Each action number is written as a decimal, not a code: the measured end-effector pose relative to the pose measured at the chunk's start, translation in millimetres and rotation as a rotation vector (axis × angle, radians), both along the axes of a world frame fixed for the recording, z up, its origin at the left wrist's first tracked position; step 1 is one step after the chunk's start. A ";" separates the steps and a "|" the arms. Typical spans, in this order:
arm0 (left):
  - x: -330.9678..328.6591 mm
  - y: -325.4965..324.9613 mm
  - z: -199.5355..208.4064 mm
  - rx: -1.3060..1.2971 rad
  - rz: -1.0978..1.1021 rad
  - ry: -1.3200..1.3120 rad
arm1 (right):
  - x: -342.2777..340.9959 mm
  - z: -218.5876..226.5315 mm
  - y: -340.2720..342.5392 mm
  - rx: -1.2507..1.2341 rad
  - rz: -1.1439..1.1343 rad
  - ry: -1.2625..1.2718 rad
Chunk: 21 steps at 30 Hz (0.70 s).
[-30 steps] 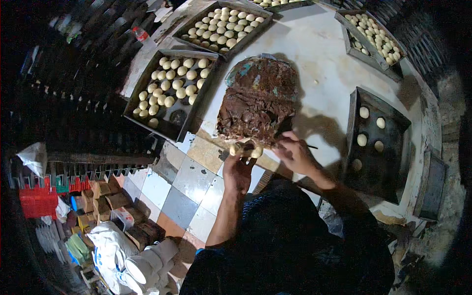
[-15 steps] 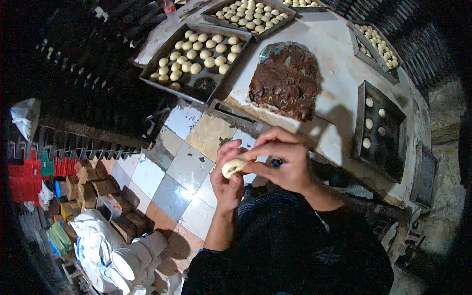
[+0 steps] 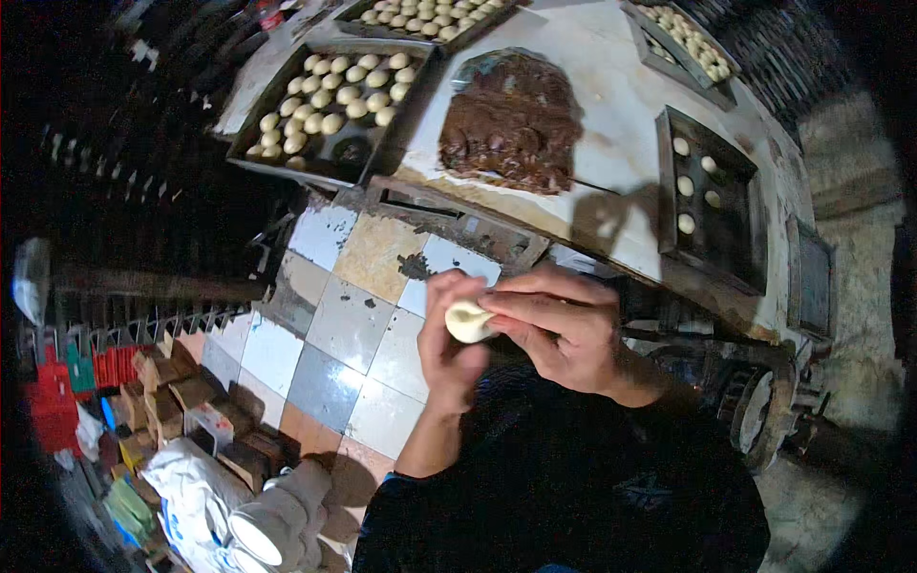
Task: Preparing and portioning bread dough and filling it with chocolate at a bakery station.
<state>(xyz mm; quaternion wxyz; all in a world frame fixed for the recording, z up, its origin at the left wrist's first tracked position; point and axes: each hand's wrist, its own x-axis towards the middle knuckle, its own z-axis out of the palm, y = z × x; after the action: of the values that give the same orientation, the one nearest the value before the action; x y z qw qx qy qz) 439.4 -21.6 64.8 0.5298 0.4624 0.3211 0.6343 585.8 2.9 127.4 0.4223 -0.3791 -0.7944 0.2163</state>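
A pale piece of dough (image 3: 465,323) is held between my two hands in front of my body, off the near edge of the table. It looks rounded, with a gathered fold at its upper right. My left hand (image 3: 445,355) cups it from the left, its fingers curled and somewhat blurred. With thumb and fingertips, my right hand (image 3: 565,329) pinches the fold. Beyond them, a slab of dark brown paste (image 3: 511,119) lies on the table, with bluish plastic showing at its far end. No filling shows in the dough now.
Left of the paste stands a dark metal tray (image 3: 387,158) of several dough balls; a tray (image 3: 726,239) with fewer balls is at the right. More filled trays sit farther back. Below the pale tabletop (image 3: 611,115) are a tiled floor (image 3: 330,382), white sacks (image 3: 186,477) and cardboard boxes (image 3: 158,411).
The dough showed dark filling in an opening; now it is rounder with its edge drawn together in my right fingers. The table and trays have shifted up and left in view.
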 end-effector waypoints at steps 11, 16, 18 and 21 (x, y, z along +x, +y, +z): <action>186.5 52.5 22.4 0.384 0.216 0.184 | 170.0 10.6 -7.0 0.011 -0.166 0.301; 288.7 72.7 27.3 0.257 -0.186 0.008 | 264.9 -19.6 -3.8 0.136 -0.158 0.541; 321.5 95.1 31.0 0.363 -0.412 0.144 | 287.3 -22.0 -4.0 -0.247 -0.062 0.935; 370.0 108.6 33.2 0.367 -0.303 0.349 | 348.0 -35.8 -4.2 -0.348 -0.186 0.437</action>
<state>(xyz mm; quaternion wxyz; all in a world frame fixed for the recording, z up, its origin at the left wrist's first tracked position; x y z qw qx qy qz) 809.4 87.0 98.0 0.4627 0.6953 0.2148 0.5063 933.9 -1.3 91.7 0.5300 -0.4616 -0.5975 0.3860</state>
